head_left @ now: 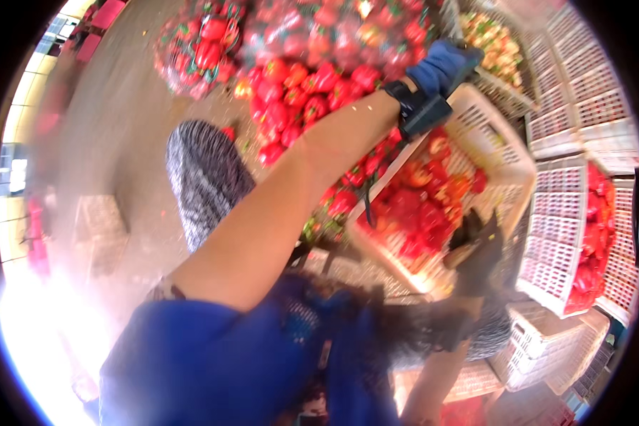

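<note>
My left arm stretches across to the upper right, and my left hand (441, 67), in a blue glove, is at the near edge of a crate of pale yellow-green pieces (491, 44). Its fingers look curled together; what they hold, if anything, is hidden. A dark device is strapped to that wrist. My right hand (479, 255), in a dark glove, is low over the right side of a cream plastic crate (508, 153). Motion blur hides its fingers and anything in them. Red bell peppers (408, 213), some seemingly cut open, lie inside this crate.
Whole red peppers (312, 106) are heaped on the floor beside the crate, with filled net bags (319, 32) behind. Stacked white crates (554, 220) stand on the right, one holding red peppers (595, 234). My knee (209, 177) is left of the heap.
</note>
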`<state>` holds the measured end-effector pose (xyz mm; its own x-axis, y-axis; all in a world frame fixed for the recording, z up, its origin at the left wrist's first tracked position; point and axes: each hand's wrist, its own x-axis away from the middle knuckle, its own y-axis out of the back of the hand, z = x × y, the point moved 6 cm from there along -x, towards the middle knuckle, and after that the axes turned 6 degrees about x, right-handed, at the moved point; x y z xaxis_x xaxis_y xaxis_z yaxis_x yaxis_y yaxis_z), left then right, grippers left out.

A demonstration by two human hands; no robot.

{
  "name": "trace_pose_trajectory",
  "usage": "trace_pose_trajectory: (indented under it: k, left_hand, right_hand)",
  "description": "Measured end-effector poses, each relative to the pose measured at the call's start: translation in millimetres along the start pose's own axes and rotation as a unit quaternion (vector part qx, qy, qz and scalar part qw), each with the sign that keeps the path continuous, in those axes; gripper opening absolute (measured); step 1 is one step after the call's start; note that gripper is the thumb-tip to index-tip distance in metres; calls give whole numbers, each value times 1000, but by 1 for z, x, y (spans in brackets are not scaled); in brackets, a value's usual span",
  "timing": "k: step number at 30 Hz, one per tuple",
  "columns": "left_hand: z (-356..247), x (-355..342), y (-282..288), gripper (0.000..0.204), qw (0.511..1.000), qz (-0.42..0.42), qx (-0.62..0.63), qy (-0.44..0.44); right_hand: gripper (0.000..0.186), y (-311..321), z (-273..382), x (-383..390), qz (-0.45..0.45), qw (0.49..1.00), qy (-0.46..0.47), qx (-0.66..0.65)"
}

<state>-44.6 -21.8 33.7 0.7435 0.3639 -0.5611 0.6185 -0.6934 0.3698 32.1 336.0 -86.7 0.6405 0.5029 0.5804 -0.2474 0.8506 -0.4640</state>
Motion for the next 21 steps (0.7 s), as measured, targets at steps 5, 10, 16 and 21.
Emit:
trace_pose_trajectory:
  k: [5, 10, 16, 21]
  left_hand:
    - [101, 202, 35, 32, 956, 132, -253, 66]
    - [142, 407, 104, 50, 855, -7, -149, 496]
    - [150, 406, 93, 77, 876, 85, -161, 447]
    - [187, 392, 67, 93, 833, 190, -233, 464]
  right_hand:
    - [53, -67, 11, 53, -94, 994, -24, 50]
    - [50, -91, -5, 33, 28, 998, -41, 47]
    - [53, -95, -23, 11, -31, 990, -88, 106]
    - [54, -114, -28, 4, -25, 983, -99, 151]
